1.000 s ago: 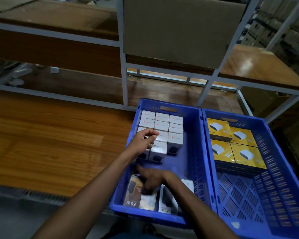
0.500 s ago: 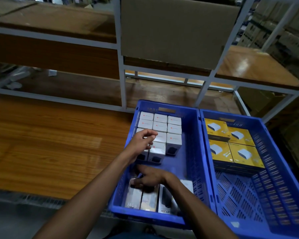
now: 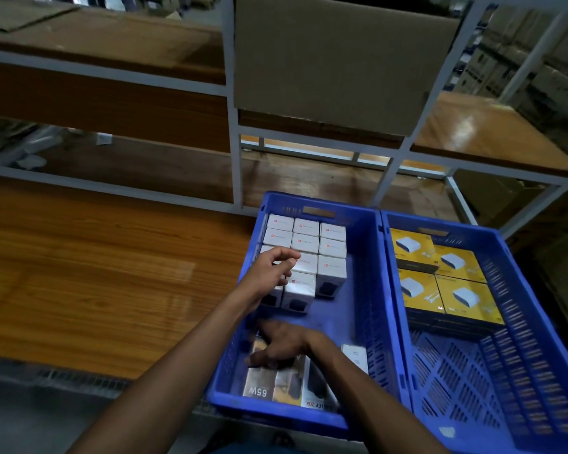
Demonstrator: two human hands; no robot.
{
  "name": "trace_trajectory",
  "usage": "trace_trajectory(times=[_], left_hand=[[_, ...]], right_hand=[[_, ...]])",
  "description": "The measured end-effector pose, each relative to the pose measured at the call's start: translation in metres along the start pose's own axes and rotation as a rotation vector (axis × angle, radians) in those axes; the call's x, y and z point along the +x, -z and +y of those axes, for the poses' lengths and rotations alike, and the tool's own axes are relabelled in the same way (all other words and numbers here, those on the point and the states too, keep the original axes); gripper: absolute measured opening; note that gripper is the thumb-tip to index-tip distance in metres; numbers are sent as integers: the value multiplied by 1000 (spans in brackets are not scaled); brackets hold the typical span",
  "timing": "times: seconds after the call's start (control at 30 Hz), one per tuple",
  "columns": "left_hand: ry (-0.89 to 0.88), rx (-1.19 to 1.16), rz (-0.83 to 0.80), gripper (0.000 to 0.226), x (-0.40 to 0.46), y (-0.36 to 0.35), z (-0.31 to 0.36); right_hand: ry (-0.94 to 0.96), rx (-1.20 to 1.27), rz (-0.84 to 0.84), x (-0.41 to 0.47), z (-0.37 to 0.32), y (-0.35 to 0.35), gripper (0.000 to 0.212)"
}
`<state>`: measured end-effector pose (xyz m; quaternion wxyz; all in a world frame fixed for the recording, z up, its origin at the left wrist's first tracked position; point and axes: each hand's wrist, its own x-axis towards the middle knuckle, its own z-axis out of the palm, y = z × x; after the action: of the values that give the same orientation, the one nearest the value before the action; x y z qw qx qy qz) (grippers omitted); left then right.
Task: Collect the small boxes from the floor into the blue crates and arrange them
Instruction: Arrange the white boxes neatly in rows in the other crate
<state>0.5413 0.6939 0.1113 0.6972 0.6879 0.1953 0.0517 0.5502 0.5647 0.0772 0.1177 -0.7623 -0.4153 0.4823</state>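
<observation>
While left hand [image 3: 269, 270] pinches a white box [image 3: 300, 290], right hand [image 3: 281, 347] spread on flat boxes [image 3: 276, 381], left crate [image 3: 364, 290]

Blue crates [image 3: 371, 257] — white boxes [image 3: 305, 244], yellow boxes [image 3: 453, 290] — orange-brown woodgrain shelf [image 3: 95, 273]

2 blue crates [image 3: 374, 257], 4 yellow boxes [image 3: 440, 276]

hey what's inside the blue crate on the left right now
White boxes stand in rows at the far end of the left crate. Flat boxes lie at the near end, under the right hand. The left hand covers some white ones.
</observation>
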Motion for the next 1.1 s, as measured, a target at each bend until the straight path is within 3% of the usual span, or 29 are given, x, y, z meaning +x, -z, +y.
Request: trace_trajectory(times=[0.27, 0.37, 0.4, 0.5, 0.7, 0.83, 0.9, 1.1], left_hand=[[0, -6, -2, 19, -3, -1, 3], [3, -27, -4, 19, -5, -1, 4], [5, -36, -9, 20, -5, -2, 4], [10, -99, -26, 21, -8, -2, 6], [7, -120, -40, 36, -13, -1, 14], [-8, -85, -132, 37, -18, -5, 16], [-77, -61, -185, 32, -20, -6, 13], [-210, 206, -190, 60, -20, -9, 0]], right_hand=[[121, 136, 132, -12, 6, 12, 79], [95, 205, 267, -17, 12, 23, 56], [89, 269, 333, -20, 14, 27, 46], [-5, 547, 506, -42, 17, 41, 53], [-220, 1051, 604, -62, 47, 43, 46], [-208, 1317, 686, -67, 54, 45, 55], [-191, 1386, 699, -66, 55, 45, 59], [-196, 1346, 747, -69, 58, 47, 53]])
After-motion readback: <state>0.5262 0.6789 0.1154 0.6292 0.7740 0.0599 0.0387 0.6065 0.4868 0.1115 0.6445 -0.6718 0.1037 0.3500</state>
